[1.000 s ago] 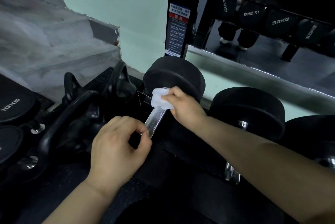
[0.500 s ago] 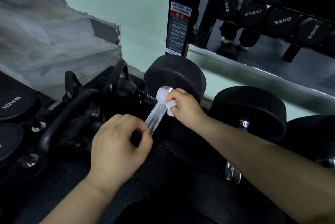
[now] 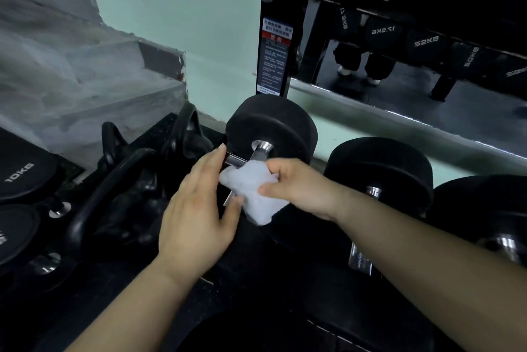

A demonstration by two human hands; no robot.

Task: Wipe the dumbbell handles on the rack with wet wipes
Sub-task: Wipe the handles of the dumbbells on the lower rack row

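Note:
A black dumbbell (image 3: 271, 123) lies on the low rack with its chrome handle (image 3: 262, 150) pointing toward me. My right hand (image 3: 299, 186) grips a crumpled white wet wipe (image 3: 251, 192) wrapped round the middle of that handle. Just left of the wipe is my left hand (image 3: 196, 209), its fingers fairly straight; the thumb touches the wipe's lower edge. Only a short stretch of the handle shows by the dumbbell's far head; the rest is hidden under the wipe and hands.
More black dumbbells (image 3: 382, 174) with chrome handles lie to the right. Kettlebells (image 3: 182, 134) and 10 kg dumbbells (image 3: 20, 177) crowd the left. A rack post with a warning label (image 3: 275, 57) stands behind. A mirror (image 3: 399, 72) reflects the rack and a person's legs.
My right hand slid the wipe from the handle's far end down to its middle. My left hand let go of the handle's near end, opened and moved up beside the wipe.

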